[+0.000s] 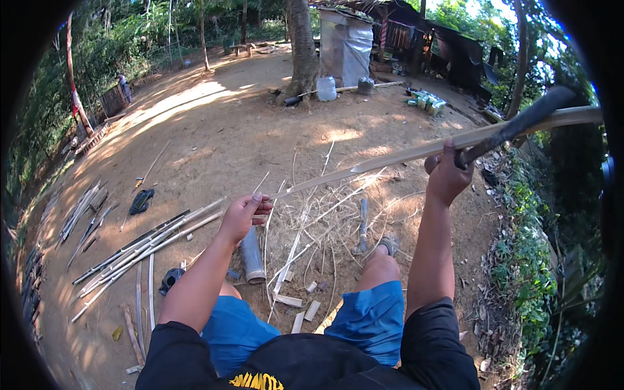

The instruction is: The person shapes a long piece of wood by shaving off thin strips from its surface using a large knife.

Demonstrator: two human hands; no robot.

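Note:
A long pale bamboo strip (396, 156) slants up from left to right in front of me, thicker at its far right end. My left hand (246, 216) pinches its thin lower end. My right hand (448, 174) is closed at the near end of a dark machete-like tool (520, 123), which lies along the strip and overlaps its upper part. The strip passes at the fingers of this hand; whether they grip it too I cannot tell. Thin shavings (325, 218) litter the ground below, between my legs and beyond.
Bamboo poles (149, 250) lie at the left beside a dark sandal (141, 201). A thick bamboo tube (251, 257) and a dark long-handled tool (363, 224) lie near my feet. Ahead stand a tree trunk (302, 49) and a sheeted shed (346, 49); green plants (530, 273) border the right.

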